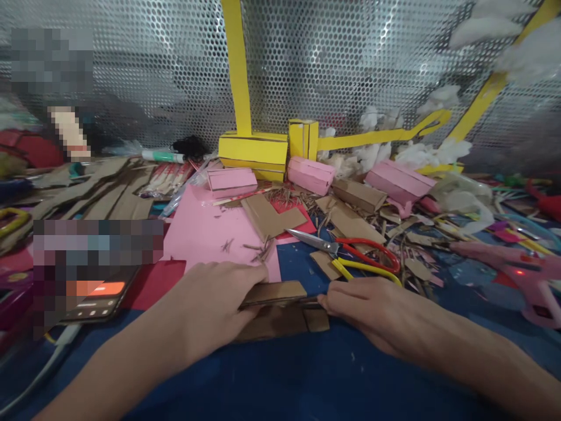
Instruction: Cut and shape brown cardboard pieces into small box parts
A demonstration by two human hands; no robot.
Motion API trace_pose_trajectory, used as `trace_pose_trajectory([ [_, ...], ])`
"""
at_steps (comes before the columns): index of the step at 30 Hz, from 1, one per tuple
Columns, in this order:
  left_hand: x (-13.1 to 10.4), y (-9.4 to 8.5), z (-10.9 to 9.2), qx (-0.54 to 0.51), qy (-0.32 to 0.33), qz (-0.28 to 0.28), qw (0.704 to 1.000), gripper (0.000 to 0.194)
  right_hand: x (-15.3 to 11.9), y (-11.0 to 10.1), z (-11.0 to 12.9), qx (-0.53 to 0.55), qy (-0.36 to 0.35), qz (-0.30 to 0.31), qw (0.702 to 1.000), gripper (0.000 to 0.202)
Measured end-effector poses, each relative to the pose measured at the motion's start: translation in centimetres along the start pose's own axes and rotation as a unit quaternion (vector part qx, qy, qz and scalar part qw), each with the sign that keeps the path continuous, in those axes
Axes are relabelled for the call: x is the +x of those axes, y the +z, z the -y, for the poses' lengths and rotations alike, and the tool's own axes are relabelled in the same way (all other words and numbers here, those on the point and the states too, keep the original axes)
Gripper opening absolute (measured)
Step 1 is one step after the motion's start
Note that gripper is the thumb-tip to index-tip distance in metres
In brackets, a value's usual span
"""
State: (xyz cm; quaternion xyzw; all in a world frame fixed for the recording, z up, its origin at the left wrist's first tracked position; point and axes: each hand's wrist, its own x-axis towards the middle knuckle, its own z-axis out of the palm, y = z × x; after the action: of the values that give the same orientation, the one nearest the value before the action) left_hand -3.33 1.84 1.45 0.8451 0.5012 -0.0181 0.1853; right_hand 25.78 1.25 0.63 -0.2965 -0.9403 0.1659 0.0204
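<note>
Near the front of the blue surface, my left hand (223,301) is closed round the left end of a folded brown cardboard piece (284,321). My right hand (359,301) is pinched at the right side of the same piece, its fingertips around a thin dark edge or tool that I cannot make out. The piece has an upper flap and a lower panel with a gap between them. Just beyond my right hand lie scissors (326,244) with red and yellow handles, blades pointing left.
Pink paper (219,234) and cardboard scraps (350,219) lie behind my hands. Yellow boxes (253,149) and pink boxes (311,174) stand near the perforated metal wall (298,58). A pink glue gun (521,275) is at right, a phone (99,301) with a cable at left.
</note>
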Motion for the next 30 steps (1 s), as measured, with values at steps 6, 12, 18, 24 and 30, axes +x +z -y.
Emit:
trace_pose_trajectory([
  [6, 0.0, -0.2, -0.2, -0.001, 0.006, -0.006, 1.000, 0.004, -1.0, -0.2, -1.2, -0.042, -0.016, -0.064, 0.997, 0.025],
  [12, 0.0, -0.7, -0.6, -0.025, 0.013, -0.012, 1.000, 0.004, 0.0, 0.0, 0.4, -0.075, -0.013, -0.075, 0.994, 0.024],
  [18, -0.3, -0.6, -0.2, -0.063, 0.031, -0.025, 0.997, 0.003, 1.5, 1.5, 1.8, -0.079, -0.019, -0.099, 0.992, 0.024],
  [24, -1.0, -0.6, 0.2, -0.158, 0.046, -0.012, 0.986, 0.007, 2.3, 1.1, 2.8, -0.033, -0.039, -0.137, 0.989, 0.026],
  [30, -1.2, -0.5, 0.4, -0.186, 0.044, -0.010, 0.982, 0.021, 2.6, 0.7, 2.7, -0.040, -0.011, -0.090, 0.995, 0.022],
])
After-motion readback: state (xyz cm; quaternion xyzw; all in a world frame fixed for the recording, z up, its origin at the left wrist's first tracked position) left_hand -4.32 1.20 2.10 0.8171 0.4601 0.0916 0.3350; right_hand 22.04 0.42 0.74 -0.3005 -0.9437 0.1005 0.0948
